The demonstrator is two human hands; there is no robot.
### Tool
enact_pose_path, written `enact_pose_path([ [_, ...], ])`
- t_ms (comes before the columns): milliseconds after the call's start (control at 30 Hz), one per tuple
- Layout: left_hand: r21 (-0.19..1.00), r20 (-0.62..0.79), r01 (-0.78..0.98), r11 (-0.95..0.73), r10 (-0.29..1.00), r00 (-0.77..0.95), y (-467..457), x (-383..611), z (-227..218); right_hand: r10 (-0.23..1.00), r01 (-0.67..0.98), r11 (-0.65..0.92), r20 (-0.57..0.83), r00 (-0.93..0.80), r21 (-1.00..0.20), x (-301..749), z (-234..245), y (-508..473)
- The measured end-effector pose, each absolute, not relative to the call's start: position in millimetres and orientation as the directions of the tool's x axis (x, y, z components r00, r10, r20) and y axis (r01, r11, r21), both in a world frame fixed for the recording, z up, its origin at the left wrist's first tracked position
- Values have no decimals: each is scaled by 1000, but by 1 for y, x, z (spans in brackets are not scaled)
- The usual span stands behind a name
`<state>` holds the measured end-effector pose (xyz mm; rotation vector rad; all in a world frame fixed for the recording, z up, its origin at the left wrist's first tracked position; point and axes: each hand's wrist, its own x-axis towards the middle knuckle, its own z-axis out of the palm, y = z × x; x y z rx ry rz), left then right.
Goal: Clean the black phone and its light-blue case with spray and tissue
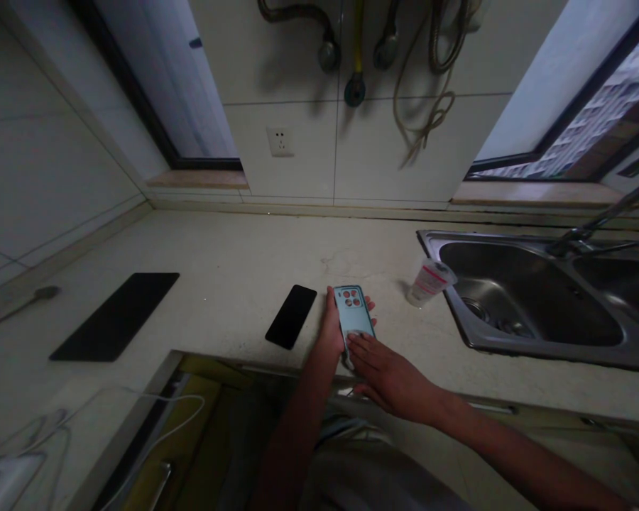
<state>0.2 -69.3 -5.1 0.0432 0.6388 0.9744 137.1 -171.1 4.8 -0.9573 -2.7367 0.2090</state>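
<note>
My left hand [332, 321] holds a light blue phone case [353, 312] from beneath, its fingertips showing past the right edge. Four round camera holes are near the case's top, with a pinkish colour inside them. My right hand [386, 365] presses its fingers on the lower part of the case. A pale wipe or tissue [347, 360] seems to be under those fingers, mostly hidden. Left of the case, a black phone [292, 316] lies flat on the counter.
On the pale countertop [234, 248], a clear plastic cup [430, 282] with red print stands beside the steel sink [527, 291]. A black mat [118, 316] lies at left. A white cable [184, 397] hangs over the counter's edge near a white device [13, 482].
</note>
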Motion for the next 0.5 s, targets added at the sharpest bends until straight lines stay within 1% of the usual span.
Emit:
enact_pose_path([
  [133,290,-483,-769,569,781,395,-68,-5,-1,598,562,797,161,-785,-221,131,8,-167],
  [300,319,-496,-753,576,778,385,-71,-3,4,599,577,799,133,-790,-168,133,2,-160],
  [400,310,-497,-747,588,770,399,-73,1,3,618,601,786,153,-772,-142,133,-4,-145],
  [500,290,-453,-750,594,776,440,-71,3,-3,638,623,770,197,-745,-136,126,-4,-119],
])
